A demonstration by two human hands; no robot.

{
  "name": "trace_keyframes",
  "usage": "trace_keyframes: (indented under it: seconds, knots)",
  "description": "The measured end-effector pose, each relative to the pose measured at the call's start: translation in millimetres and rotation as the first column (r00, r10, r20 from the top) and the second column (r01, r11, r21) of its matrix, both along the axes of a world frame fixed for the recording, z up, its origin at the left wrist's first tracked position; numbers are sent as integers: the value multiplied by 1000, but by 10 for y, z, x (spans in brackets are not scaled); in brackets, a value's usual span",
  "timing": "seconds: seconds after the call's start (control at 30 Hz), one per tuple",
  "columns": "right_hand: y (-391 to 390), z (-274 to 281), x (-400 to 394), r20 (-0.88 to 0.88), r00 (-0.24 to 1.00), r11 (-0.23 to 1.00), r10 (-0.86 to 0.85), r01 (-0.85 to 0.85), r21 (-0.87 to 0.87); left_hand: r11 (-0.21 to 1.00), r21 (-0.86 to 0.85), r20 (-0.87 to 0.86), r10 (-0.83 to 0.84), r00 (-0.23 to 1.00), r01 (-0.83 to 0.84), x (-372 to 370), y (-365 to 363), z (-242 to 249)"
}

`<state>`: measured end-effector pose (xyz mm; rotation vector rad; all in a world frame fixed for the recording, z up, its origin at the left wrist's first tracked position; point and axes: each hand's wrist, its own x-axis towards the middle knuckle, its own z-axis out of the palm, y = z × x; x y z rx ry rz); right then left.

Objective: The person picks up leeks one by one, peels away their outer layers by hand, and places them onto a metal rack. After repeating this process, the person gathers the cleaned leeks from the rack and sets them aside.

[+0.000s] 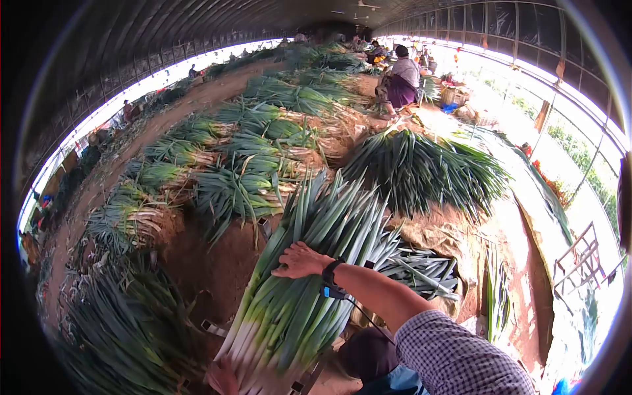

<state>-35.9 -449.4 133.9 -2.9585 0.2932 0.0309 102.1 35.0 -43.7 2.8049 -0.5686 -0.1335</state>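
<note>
A big bundle of long green onions (299, 309) lies slantwise in front of me, white stalks toward me and green leaves pointing away. My right hand (301, 260) is on the leaves near the bundle's left edge, fingers curled over them; a black band with a small device circles that wrist. Low in the view, my left hand (222, 378) is at the left side of the white stalk ends. It is blurred and partly cut off, so its fingers cannot be made out. Part of a frame or stand shows beneath the bundle.
A large heap of green onions (421, 164) lies ahead right, and a dark leafy pile (125, 322) is at the lower left. Several bundles (243, 187) line the soil ahead. A person (400, 76) sits farther off. A metal frame (580, 260) stands at the right.
</note>
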Motion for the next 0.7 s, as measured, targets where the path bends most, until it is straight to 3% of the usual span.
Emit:
trace_keyframes:
  seconds: [0.03,0.07,0.1,0.13,0.17,0.23,0.27,0.3,0.37,0.4,0.5,0.6,0.7]
  knots:
    - [-3,21,-49,22,999,997,50,-49,-56,968,-251,24,-7,1000,13,233,182,-630]
    - [1,35,-73,38,994,989,104,-99,-111,623,-778,41,-81,996,83,430,268,-1233]
    - [-29,-6,-53,67,993,994,98,-94,-63,836,-549,6,13,1000,-8,274,197,-899]
    - [-57,-68,-24,94,991,996,93,-92,-12,976,-204,11,79,997,-75,103,131,-548]
    - [-71,-118,2,122,989,995,84,-89,41,986,139,13,96,995,-97,-323,-230,520]
    - [13,24,11,52,996,996,76,-78,41,984,179,63,3,998,-14,-87,0,37]
    - [38,5,30,22,998,998,55,-56,39,979,202,80,-48,996,31,1,72,-162]
    - [57,-33,52,-7,999,999,34,-34,36,900,427,118,-158,980,93,-5,70,-159]
    - [103,-121,159,-32,999,999,-44,45,19,586,796,123,-398,909,149,56,79,-89]
    - [90,-177,195,-51,998,1000,-22,22,5,581,804,71,-302,951,124,-189,-162,429]
    - [98,-221,162,0,999,999,-47,47,28,427,899,52,-322,945,96,-274,-133,324]
    - [115,-190,155,34,997,998,-66,65,23,335,942,64,-212,975,11,-221,-162,241]
    - [111,-47,147,-183,982,989,-54,78,125,723,684,150,-8,989,-98,-345,-82,267]
